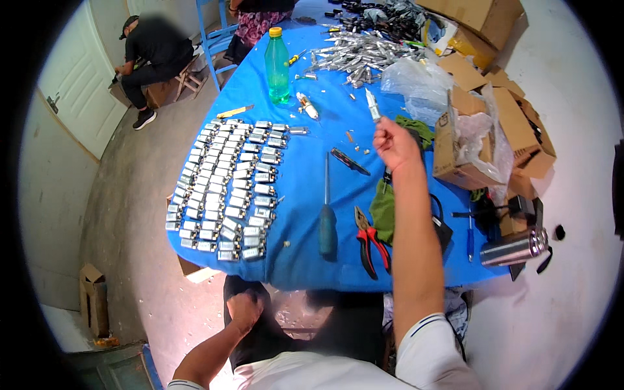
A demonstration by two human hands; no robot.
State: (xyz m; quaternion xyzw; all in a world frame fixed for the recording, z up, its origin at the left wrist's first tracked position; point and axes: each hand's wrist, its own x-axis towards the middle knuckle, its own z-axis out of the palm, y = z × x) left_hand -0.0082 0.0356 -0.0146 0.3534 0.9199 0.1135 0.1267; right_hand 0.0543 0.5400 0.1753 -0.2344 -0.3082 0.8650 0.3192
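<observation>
My right hand (394, 144) is stretched out over the blue-covered table. Its fingers are closed on the lower end of a slim white-and-silver pointed piece (372, 105), tip upward. Down on my thigh, my left hand (246, 309) rests curled, with no object showing in it. Many small silver metal blocks with dark ends (224, 172) lie in rows at the left. Nearer the middle are a long screwdriver (327, 227), red-handled pliers (367, 244) and a dark folding tool (350, 161). A white-and-amber tube-shaped piece (307, 106) lies beyond them.
A green bottle with a yellow cap (277, 68) stands at the back. Behind it spreads a heap of slim silver pieces (364, 55). Opened cardboard boxes (465, 156), plastic film (416, 81), green cloth (383, 211) and a steel flask (513, 248) are on the right. Two people sit beyond.
</observation>
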